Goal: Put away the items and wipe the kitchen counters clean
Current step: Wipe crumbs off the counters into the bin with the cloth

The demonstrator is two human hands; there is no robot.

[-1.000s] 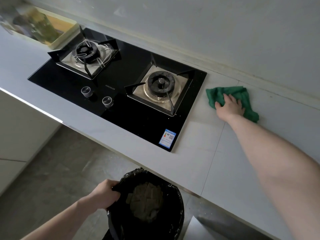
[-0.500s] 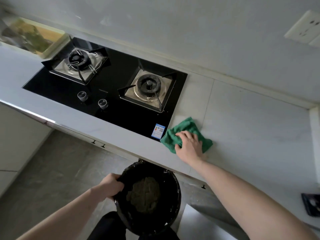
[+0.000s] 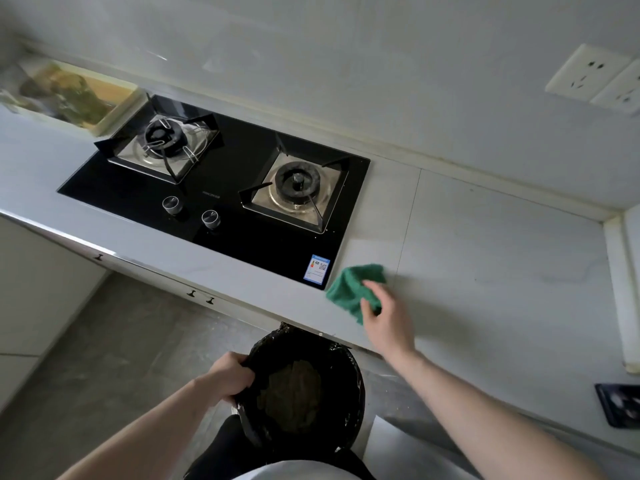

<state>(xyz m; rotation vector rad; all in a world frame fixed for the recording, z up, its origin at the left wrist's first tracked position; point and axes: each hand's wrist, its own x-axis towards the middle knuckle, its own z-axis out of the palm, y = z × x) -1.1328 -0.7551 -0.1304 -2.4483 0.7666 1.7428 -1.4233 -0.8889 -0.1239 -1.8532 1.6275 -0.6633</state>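
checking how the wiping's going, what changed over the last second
The right hand drew the green cloth from the back of the counter, near the wall, to the front edge beside the stove, right above the bin. Its fingers now bunch the cloth rather than pressing it flat. The left hand kept its grip on the bin's rim, and the bin stayed under the counter edge.
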